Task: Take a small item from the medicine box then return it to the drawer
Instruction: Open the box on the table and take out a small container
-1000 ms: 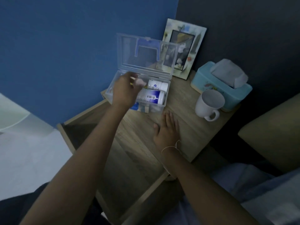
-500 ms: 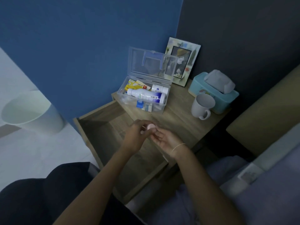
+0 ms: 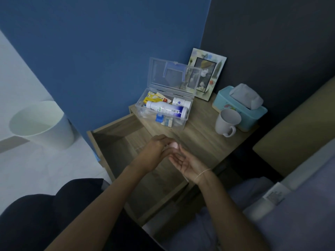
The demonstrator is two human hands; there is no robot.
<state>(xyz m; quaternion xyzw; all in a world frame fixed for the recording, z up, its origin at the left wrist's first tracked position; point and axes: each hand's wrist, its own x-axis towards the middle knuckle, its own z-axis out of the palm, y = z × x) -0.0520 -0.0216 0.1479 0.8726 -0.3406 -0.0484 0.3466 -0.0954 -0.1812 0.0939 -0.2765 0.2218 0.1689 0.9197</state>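
Note:
A clear plastic medicine box (image 3: 143, 113) stands open on the wooden nightstand (image 3: 203, 140), its lid upright, with bottles and packets inside. The nightstand drawer (image 3: 112, 142) is pulled out below and to the left. Over the drawer, my left hand (image 3: 154, 151) pinches a small pale pink item (image 3: 174, 145) at its fingertips. My right hand (image 3: 186, 161) lies palm up just under and beside that item, fingers spread, holding nothing.
A white mug (image 3: 226, 123) and a teal tissue box (image 3: 239, 105) stand at the right of the nightstand, a picture frame (image 3: 206, 73) leans at the back. A white bin (image 3: 41, 124) sits on the floor at left. A bed edge lies at right.
My left hand left the medicine box with the small item and came down over the drawer. My right hand lifted off the tabletop and turned palm up beneath it.

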